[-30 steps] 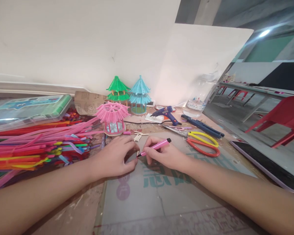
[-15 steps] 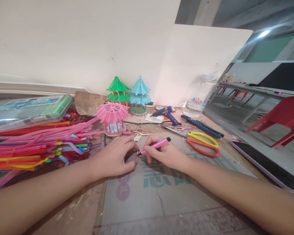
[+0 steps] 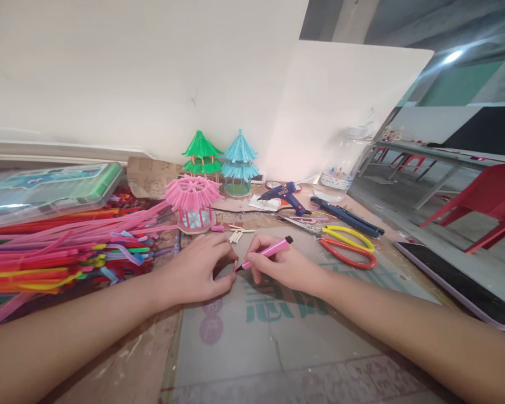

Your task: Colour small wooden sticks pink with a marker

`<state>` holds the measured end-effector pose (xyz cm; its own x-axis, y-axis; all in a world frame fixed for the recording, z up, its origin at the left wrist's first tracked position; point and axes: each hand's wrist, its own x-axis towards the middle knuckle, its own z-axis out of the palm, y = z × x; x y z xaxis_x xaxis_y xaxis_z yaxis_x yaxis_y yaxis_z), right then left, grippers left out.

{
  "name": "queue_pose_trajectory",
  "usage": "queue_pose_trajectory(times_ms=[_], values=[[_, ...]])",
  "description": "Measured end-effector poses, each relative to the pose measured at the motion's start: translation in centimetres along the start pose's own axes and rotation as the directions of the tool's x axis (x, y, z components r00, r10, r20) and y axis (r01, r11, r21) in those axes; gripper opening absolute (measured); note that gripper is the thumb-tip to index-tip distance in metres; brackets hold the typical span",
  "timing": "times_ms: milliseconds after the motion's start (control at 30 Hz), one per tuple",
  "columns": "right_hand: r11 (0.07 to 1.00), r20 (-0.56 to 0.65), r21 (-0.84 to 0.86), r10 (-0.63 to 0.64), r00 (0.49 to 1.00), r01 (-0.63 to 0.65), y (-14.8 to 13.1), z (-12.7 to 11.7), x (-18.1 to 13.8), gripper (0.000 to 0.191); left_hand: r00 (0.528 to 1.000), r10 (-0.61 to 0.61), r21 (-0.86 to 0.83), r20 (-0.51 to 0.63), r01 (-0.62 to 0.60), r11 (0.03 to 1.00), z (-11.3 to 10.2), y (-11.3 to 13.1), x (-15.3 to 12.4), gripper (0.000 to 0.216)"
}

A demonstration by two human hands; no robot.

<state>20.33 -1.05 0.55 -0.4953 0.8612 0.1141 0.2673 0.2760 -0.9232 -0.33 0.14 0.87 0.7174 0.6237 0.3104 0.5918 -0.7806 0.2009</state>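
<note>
Bundled pipe cleaners far left, pink-roofed model just past the left hand. Left: thumb and index curled round to pinch a short stick, other fingers bent behind. Stick sits at the fingertips, right side of that hand, long axis roughly away from the wearer, index at far end, thumb at near end. Loose sticks lie beyond it, clear of both hands. Key relation: pink marker comes in from the right, crosswise to the stick, tip down-left, butt up-right. Tip is at the stick's right side; contact or hair gap, can't tell. Right hand has the marker in a closed writing grip. Scissors right of that, untouched.
</note>
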Motion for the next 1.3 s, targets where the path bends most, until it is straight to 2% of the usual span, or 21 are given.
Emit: queue_pose_trajectory(times_ms=[200,333,533,767,967,1100,1300], values=[[0.999,-0.088,-0.041,0.001,0.996,-0.004,0.22,0.09,0.13,0.013,1.000,-0.011,0.000,0.025,0.011,1.000,-0.19,0.16,0.20,0.014],[1.000,-0.100,-0.016,0.011,0.995,-0.013,0.11,0.18,0.13,0.014,1.000,-0.010,-0.005,0.030,0.011,1.000,-0.21,0.18,0.10,0.014],[1.000,-0.026,-0.006,0.015,1.000,-0.015,-0.16,0.09,-0.05,0.015,1.000,-0.004,-0.003,0.005,0.004,1.000,-0.08,0.08,-0.01,0.011],[1.000,-0.110,-0.016,0.014,0.994,-0.016,0.18,0.14,0.28,0.012,1.000,-0.002,-0.001,0.020,0.002,1.000,-0.28,0.23,0.08,0.013],[1.000,-0.057,-0.020,0.011,0.998,-0.012,0.08,0.10,0.04,0.015,1.000,0.007,0.004,0.003,-0.007,1.000,-0.21,0.14,0.11,0.010],[1.000,-0.087,-0.001,0.007,0.996,-0.007,0.11,0.10,0.17,0.015,1.000,0.005,0.007,0.018,-0.005,1.000,-0.25,0.18,0.15,0.011],[1.000,-0.070,-0.024,0.004,0.998,-0.006,0.04,0.10,0.04,0.014,1.000,0.004,0.007,0.015,-0.004,1.000,-0.18,0.20,0.17,0.013]])
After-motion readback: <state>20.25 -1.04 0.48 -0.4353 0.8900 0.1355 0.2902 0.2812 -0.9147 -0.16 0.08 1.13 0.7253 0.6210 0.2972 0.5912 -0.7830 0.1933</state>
